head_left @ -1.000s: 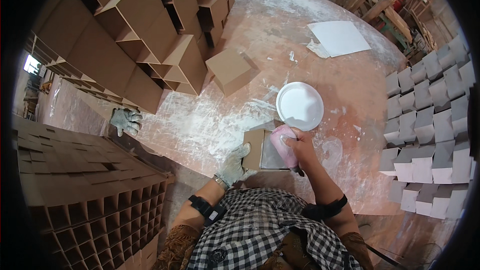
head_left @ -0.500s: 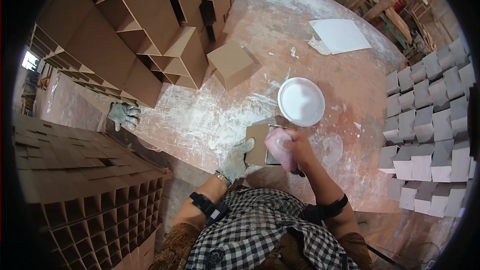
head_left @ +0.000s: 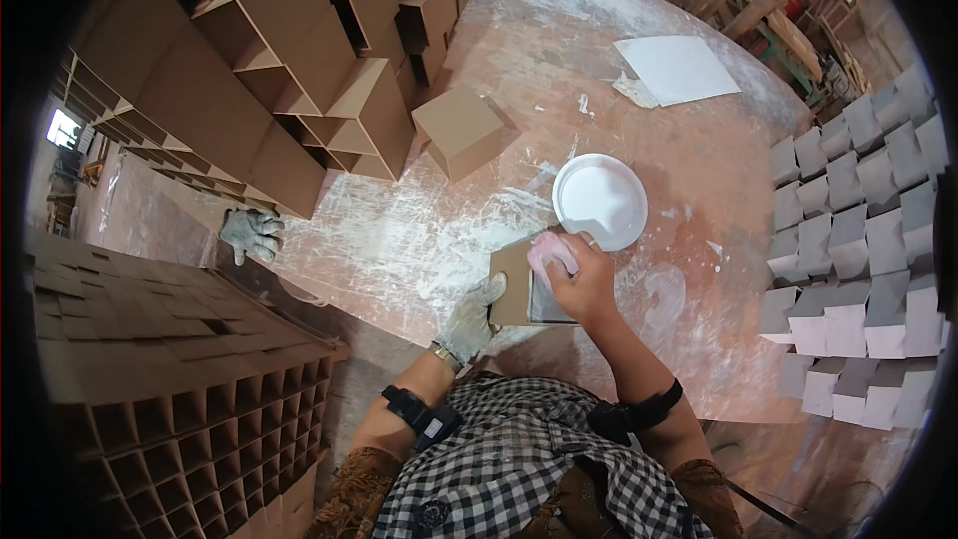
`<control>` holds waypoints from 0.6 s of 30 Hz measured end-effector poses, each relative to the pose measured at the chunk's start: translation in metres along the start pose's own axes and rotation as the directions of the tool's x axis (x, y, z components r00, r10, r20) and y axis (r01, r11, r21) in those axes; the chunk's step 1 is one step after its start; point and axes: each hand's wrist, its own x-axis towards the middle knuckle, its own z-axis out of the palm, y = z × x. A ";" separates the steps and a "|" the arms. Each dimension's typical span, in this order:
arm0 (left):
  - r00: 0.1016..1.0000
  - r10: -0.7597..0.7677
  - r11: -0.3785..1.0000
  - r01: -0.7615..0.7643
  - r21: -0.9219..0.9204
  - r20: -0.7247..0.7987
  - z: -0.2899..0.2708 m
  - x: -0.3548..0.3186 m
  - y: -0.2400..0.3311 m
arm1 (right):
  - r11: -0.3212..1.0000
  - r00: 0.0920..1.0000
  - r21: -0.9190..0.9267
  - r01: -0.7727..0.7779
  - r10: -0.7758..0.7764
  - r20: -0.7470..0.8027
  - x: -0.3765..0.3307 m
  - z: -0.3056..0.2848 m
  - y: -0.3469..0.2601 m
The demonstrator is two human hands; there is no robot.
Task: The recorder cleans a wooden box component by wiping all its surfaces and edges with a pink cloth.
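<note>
My left hand (head_left: 469, 321), in a dusty work glove, grips the left side of a small brown cardboard box (head_left: 511, 282) near the front edge of the table. Its thumb lies on the brown panel. Bare, my right hand (head_left: 586, 284) is closed around a crumpled pink sponge or cloth (head_left: 552, 254); I cannot make out which. The pink piece presses at the far end of the box's dark grey strip (head_left: 544, 301), right of the brown panel. Just beyond that hand stands a round white tub (head_left: 562, 202), with white matter inside.
Brown cardboard boxes (head_left: 289, 20) rise in stacks at the far left, and a single box (head_left: 461, 130) stands beside them. An empty glove (head_left: 251, 234) lies at the left table edge. White sheets (head_left: 679, 70) lie far right; grey-white boxes (head_left: 848, 250) are piled rightward.
My right hand has moved the pink piece away from me along the grey strip, to its far end. My left hand keeps its hold on the box.
</note>
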 end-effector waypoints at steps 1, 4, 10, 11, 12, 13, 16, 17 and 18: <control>1.000 0.012 1.000 -0.012 -0.004 -0.003 -0.001 0.000 -0.001 | 0.997 0.999 -0.071 0.020 -0.023 -0.047 0.000 0.003 0.000; 0.999 0.037 0.999 -0.037 0.010 -0.017 -0.004 0.005 -0.004 | 0.983 0.996 -0.184 -0.016 -0.001 -0.094 0.000 0.003 -0.005; 0.995 0.086 0.996 -0.086 -0.012 -0.048 -0.009 0.008 -0.016 | 0.895 0.978 -0.401 -0.195 0.146 -0.150 -0.007 -0.010 0.007; 0.996 0.088 0.996 -0.088 0.001 -0.016 -0.008 0.008 -0.018 | 0.862 0.970 -0.449 -0.235 0.177 -0.168 -0.009 -0.014 0.009; 0.996 0.088 0.996 -0.088 0.014 0.016 0.000 0.003 -0.017 | 0.833 0.957 -0.471 -0.291 0.251 -0.148 -0.011 -0.019 0.012; 0.995 0.088 0.996 -0.089 0.027 0.047 0.004 0.001 -0.018 | 0.799 0.937 -0.493 -0.344 0.324 -0.130 -0.013 -0.025 0.015; 0.997 0.035 0.993 -0.042 0.108 0.072 -0.004 0.007 -0.020 | 0.761 0.903 -0.498 -0.417 0.412 -0.127 -0.019 -0.029 0.016; 0.998 0.051 0.994 -0.054 0.095 0.039 -0.004 0.008 -0.023 | 0.761 0.898 -0.488 -0.427 0.419 -0.133 -0.021 -0.029 0.015; 0.998 0.070 0.994 -0.070 0.084 0.003 -0.004 0.009 -0.026 | 0.763 0.898 -0.483 -0.429 0.416 -0.141 -0.021 -0.027 0.015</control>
